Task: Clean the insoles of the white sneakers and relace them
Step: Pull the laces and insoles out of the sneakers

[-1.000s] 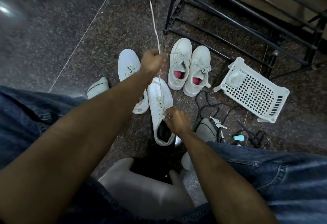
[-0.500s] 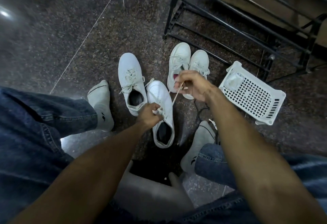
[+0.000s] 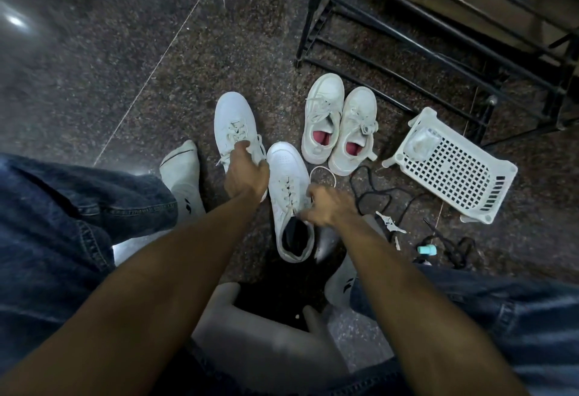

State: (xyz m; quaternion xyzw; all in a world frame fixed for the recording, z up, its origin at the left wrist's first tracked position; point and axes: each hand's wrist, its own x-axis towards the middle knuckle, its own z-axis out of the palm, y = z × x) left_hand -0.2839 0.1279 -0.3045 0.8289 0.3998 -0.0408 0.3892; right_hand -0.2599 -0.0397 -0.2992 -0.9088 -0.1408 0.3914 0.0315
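On the dark speckled floor (image 3: pixel 109 60), between the person's socked feet, stands the white sneaker (image 3: pixel 289 189) being laced, toe pointing away, its dark opening toward the stool. Both bare forearms reach forward and down from the lower edge of the view. The left hand (image 3: pixel 246 173) hovers palm down at the sneaker's left side, fingers curled loosely over the gap between it and the second white sneaker (image 3: pixel 233 123), which lies just beside it; whether those fingers grip a lace I cannot tell. The right hand (image 3: pixel 329 207) sits at the right edge of the sneaker's collar, knuckles up, fingers pinched closed on the white lace (image 3: pixel 326 171), which loops out in an arc on the floor just beyond. Farther away, a pair of white shoes with pink insoles (image 3: pixel 340 126) stands side by side near the black metal rack (image 3: pixel 438 29). A white perforated basket (image 3: pixel 451 170) lies tilted at right, with black laces (image 3: pixel 376 193) strewn between it and the right knee.
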